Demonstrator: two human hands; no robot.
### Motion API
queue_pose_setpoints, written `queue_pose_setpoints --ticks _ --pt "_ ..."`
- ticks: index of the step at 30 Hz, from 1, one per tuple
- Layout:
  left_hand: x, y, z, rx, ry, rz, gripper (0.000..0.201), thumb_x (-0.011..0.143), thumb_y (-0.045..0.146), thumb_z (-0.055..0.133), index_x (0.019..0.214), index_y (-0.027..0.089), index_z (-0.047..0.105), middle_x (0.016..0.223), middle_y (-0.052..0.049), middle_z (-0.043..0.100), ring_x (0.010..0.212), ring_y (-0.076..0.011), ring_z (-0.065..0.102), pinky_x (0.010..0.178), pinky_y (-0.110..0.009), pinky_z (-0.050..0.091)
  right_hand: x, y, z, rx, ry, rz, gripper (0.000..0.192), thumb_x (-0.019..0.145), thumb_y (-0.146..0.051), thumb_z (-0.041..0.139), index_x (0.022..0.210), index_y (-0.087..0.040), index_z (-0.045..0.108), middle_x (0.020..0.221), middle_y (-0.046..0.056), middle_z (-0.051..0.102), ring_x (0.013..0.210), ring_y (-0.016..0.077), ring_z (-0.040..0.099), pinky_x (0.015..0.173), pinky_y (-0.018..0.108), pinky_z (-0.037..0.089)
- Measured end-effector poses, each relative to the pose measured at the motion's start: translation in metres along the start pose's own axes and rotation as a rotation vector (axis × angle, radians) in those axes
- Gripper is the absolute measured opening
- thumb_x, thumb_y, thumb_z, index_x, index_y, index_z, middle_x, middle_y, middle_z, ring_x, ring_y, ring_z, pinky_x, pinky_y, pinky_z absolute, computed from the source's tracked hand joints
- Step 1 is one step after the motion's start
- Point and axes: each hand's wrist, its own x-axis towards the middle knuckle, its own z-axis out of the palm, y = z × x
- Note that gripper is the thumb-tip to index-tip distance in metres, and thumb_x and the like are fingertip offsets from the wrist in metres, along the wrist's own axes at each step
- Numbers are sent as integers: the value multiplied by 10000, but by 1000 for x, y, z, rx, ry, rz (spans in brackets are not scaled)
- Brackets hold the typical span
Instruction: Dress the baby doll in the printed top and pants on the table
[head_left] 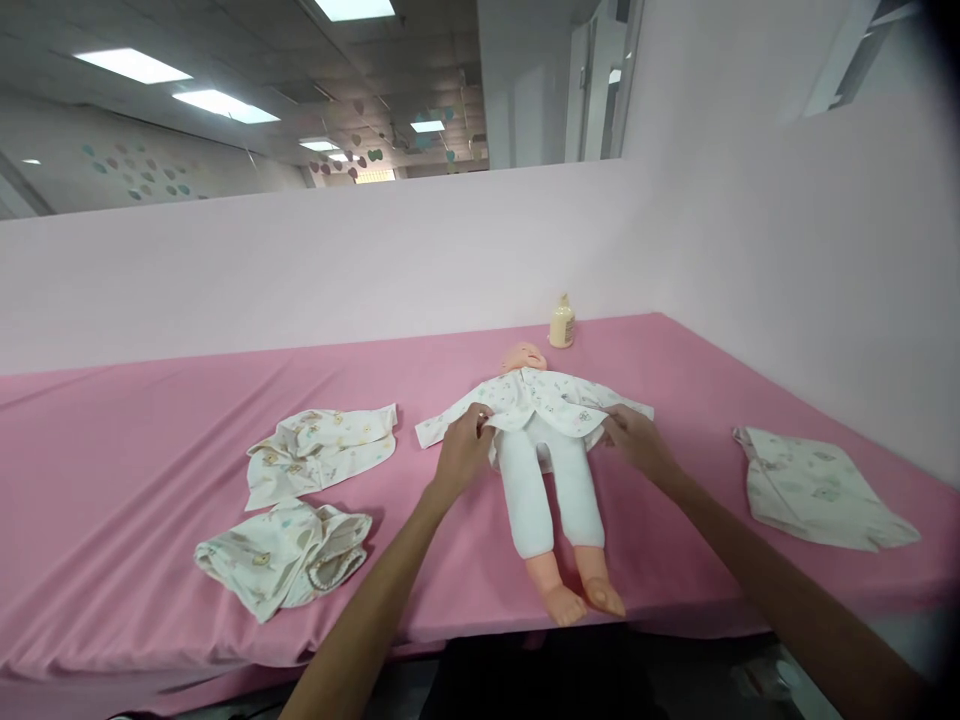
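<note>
A baby doll point(524, 357) lies on its back on a pink-covered table point(450, 560), head away from me and bare feet at the near edge. It wears a white printed baby shirt point(517, 393), its sleeves spread to both sides, over white cloth legs point(551, 500). My left hand point(466, 443) pinches the shirt's lower hem on the left. On the opposite side my right hand point(634, 437) grips the hem near the doll's hip. Between the two hands the hem spreads out, its front edges parting slightly in the middle.
Left of the doll lie a printed baby garment point(322, 445) and a crumpled printed cloth point(289, 555). A folded pale garment point(825, 490) rests at the right. Behind the doll's head stands a cream pump bottle point(562, 322) by the white wall point(337, 265).
</note>
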Motion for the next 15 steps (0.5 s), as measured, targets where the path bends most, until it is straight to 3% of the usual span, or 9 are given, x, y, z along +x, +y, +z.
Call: queue_pose_setpoints --ticks 3,6,12,15 --pt "18 -5 -8 -57 -63 -35 181 853 250 458 975 227 590 705 28 560 649 -142 487 611 -249 347 12 4 -5 75 -162 47 267 867 -428 501 802 -185 591 692 21 620 644 155 562 610 282 443" --pt "21 -11 -16 -73 -158 -39 181 843 304 485 935 220 615 748 18 596 666 -143 503 607 -249 348 13 8 -10 75 -273 -6 314 852 -476 530 724 -195 588 636 15 583 624 160 539 597 292 438" --pt "13 -28 -29 -158 -523 -103 171 780 369 583 778 199 562 768 -14 646 726 -184 599 590 -256 396 19 18 -19 -88 -456 -182 220 789 -419 623 698 -221 653 706 51 657 658 209 572 587 326 444" --pt "20 -34 -25 -52 -448 -104 124 774 324 564 750 202 560 760 -21 648 712 -190 598 581 -263 379 37 22 -17 -240 -442 -242 224 793 -369 603 627 -220 624 745 51 681 659 200 571 586 311 422"
